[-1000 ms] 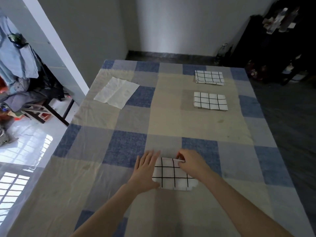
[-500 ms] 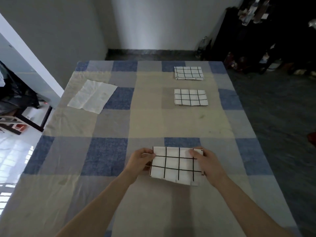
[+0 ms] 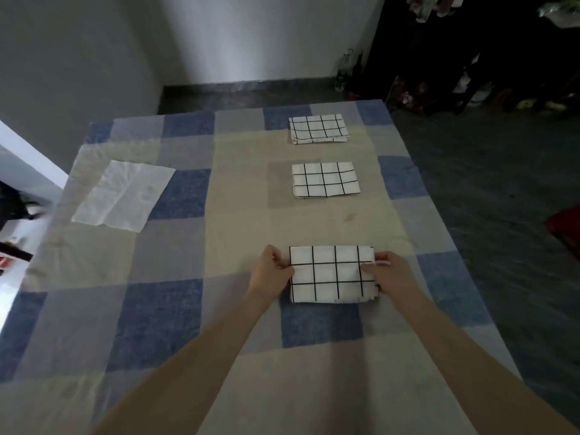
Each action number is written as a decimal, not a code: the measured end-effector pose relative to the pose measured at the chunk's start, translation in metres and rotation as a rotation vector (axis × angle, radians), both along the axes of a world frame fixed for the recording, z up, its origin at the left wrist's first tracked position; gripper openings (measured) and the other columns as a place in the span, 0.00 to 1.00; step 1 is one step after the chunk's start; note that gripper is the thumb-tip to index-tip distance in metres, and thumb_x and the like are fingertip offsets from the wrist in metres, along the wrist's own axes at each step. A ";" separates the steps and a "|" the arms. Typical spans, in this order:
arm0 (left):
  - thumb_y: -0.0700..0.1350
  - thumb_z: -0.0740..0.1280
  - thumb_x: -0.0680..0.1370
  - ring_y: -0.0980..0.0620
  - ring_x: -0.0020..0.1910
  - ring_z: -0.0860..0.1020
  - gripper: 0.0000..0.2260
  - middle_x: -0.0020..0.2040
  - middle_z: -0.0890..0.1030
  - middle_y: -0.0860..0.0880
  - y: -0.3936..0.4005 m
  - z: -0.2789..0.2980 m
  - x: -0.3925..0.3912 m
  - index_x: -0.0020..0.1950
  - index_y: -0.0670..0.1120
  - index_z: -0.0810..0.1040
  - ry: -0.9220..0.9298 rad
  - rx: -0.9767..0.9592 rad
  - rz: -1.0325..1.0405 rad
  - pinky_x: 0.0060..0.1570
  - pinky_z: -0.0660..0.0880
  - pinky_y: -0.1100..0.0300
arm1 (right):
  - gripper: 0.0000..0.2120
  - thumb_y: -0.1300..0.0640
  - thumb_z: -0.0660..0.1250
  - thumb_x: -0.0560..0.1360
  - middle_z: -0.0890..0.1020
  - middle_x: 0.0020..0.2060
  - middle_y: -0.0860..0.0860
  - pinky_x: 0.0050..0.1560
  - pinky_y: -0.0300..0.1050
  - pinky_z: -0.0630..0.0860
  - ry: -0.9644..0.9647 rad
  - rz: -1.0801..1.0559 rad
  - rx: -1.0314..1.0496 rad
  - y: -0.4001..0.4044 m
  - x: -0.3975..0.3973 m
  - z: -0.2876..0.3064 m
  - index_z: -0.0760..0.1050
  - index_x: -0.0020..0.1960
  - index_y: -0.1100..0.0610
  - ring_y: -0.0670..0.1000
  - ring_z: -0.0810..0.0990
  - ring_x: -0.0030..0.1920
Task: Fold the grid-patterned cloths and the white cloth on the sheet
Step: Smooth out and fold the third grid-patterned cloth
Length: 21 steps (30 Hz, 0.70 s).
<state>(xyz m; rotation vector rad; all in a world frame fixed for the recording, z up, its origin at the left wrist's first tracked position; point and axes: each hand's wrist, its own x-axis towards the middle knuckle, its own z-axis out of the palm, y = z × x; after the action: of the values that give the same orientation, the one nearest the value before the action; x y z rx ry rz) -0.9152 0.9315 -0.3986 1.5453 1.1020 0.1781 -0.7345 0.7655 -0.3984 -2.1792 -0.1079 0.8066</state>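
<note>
A folded grid-patterned cloth lies on the blue, grey and beige checked sheet in front of me. My left hand pinches its left edge and my right hand pinches its right edge. Two more folded grid-patterned cloths lie farther back in the same column, one in the middle and one near the far edge. A white cloth lies spread flat at the left of the sheet.
The sheet ends at dark floor on the right and at the far side. A grey wall and a white pillar stand to the left. Dark furniture with clutter fills the back right corner.
Both hands shifted from pressing on top of the cloth to holding its left and right edges. The cloth has moved farther away from me, up the sheet and in line with the other two.
</note>
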 end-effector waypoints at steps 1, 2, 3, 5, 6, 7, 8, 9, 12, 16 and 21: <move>0.33 0.67 0.69 0.51 0.33 0.71 0.13 0.33 0.73 0.50 0.003 -0.002 0.006 0.39 0.50 0.68 0.027 0.061 -0.030 0.39 0.72 0.54 | 0.14 0.59 0.74 0.69 0.83 0.48 0.56 0.52 0.57 0.80 -0.044 -0.018 0.006 0.005 0.004 0.004 0.77 0.53 0.58 0.57 0.82 0.48; 0.33 0.67 0.70 0.53 0.32 0.72 0.12 0.33 0.75 0.51 0.005 -0.002 0.012 0.38 0.49 0.70 0.051 0.116 -0.056 0.38 0.72 0.61 | 0.15 0.60 0.74 0.69 0.82 0.47 0.56 0.51 0.54 0.79 -0.080 -0.026 0.006 0.010 0.008 0.007 0.76 0.54 0.59 0.56 0.81 0.47; 0.33 0.67 0.71 0.56 0.32 0.73 0.11 0.33 0.77 0.53 0.006 -0.003 0.017 0.38 0.49 0.73 0.057 0.167 -0.080 0.35 0.71 0.70 | 0.16 0.60 0.74 0.69 0.81 0.47 0.55 0.50 0.51 0.79 -0.112 -0.022 0.004 0.014 0.013 0.008 0.76 0.55 0.59 0.55 0.80 0.47; 0.35 0.66 0.73 0.61 0.36 0.77 0.11 0.37 0.80 0.56 0.006 -0.007 0.027 0.41 0.51 0.80 0.067 0.238 -0.140 0.35 0.69 0.76 | 0.15 0.60 0.73 0.71 0.80 0.46 0.54 0.45 0.45 0.75 -0.168 0.007 0.015 0.018 0.021 0.007 0.74 0.56 0.58 0.53 0.79 0.45; 0.36 0.66 0.73 0.60 0.39 0.79 0.12 0.39 0.81 0.57 0.006 -0.009 0.031 0.44 0.53 0.82 0.085 0.250 -0.169 0.38 0.70 0.75 | 0.15 0.61 0.72 0.71 0.80 0.45 0.53 0.41 0.43 0.73 -0.196 0.019 0.017 0.021 0.024 0.005 0.74 0.57 0.57 0.53 0.78 0.44; 0.37 0.66 0.73 0.59 0.41 0.79 0.12 0.41 0.82 0.57 0.006 -0.012 0.034 0.46 0.54 0.82 0.104 0.252 -0.194 0.41 0.72 0.72 | 0.15 0.61 0.71 0.72 0.79 0.44 0.53 0.37 0.40 0.70 -0.224 0.032 0.016 0.023 0.026 0.004 0.73 0.57 0.57 0.52 0.77 0.43; 0.38 0.66 0.74 0.58 0.42 0.80 0.13 0.41 0.82 0.57 0.007 -0.016 0.036 0.47 0.55 0.82 0.125 0.252 -0.215 0.43 0.74 0.67 | 0.14 0.61 0.70 0.73 0.79 0.43 0.52 0.34 0.37 0.68 -0.242 0.041 0.012 0.025 0.029 0.002 0.73 0.57 0.57 0.51 0.76 0.41; 0.38 0.66 0.73 0.58 0.42 0.80 0.13 0.40 0.82 0.57 0.007 -0.019 0.038 0.47 0.57 0.82 0.135 0.254 -0.226 0.46 0.75 0.64 | 0.13 0.62 0.69 0.74 0.78 0.43 0.52 0.31 0.35 0.66 -0.255 0.056 0.007 0.026 0.031 -0.001 0.72 0.57 0.57 0.49 0.75 0.39; 0.41 0.66 0.73 0.55 0.43 0.78 0.15 0.35 0.79 0.60 0.007 -0.026 0.041 0.45 0.63 0.79 0.145 0.333 -0.241 0.57 0.75 0.52 | 0.13 0.63 0.67 0.75 0.77 0.43 0.52 0.33 0.38 0.69 -0.280 0.102 -0.020 0.028 0.035 -0.008 0.72 0.58 0.58 0.50 0.76 0.39; 0.40 0.65 0.75 0.56 0.45 0.74 0.15 0.39 0.74 0.66 0.004 -0.029 0.044 0.46 0.62 0.79 0.070 0.419 -0.335 0.60 0.71 0.48 | 0.14 0.63 0.65 0.76 0.77 0.42 0.51 0.39 0.44 0.74 -0.333 0.091 -0.010 0.024 0.038 -0.015 0.70 0.61 0.58 0.54 0.78 0.43; 0.47 0.66 0.77 0.53 0.57 0.67 0.10 0.55 0.68 0.57 0.001 -0.032 0.049 0.57 0.56 0.78 0.176 0.615 -0.448 0.59 0.55 0.61 | 0.21 0.63 0.66 0.76 0.76 0.50 0.53 0.47 0.54 0.78 -0.401 0.130 -0.045 0.015 0.038 -0.018 0.66 0.67 0.56 0.56 0.78 0.47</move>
<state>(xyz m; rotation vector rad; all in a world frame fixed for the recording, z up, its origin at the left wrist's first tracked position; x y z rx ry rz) -0.8667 0.9329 -0.4309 2.3575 0.8397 0.0749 -0.6970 0.7810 -0.4165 -2.3695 -0.4399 0.4343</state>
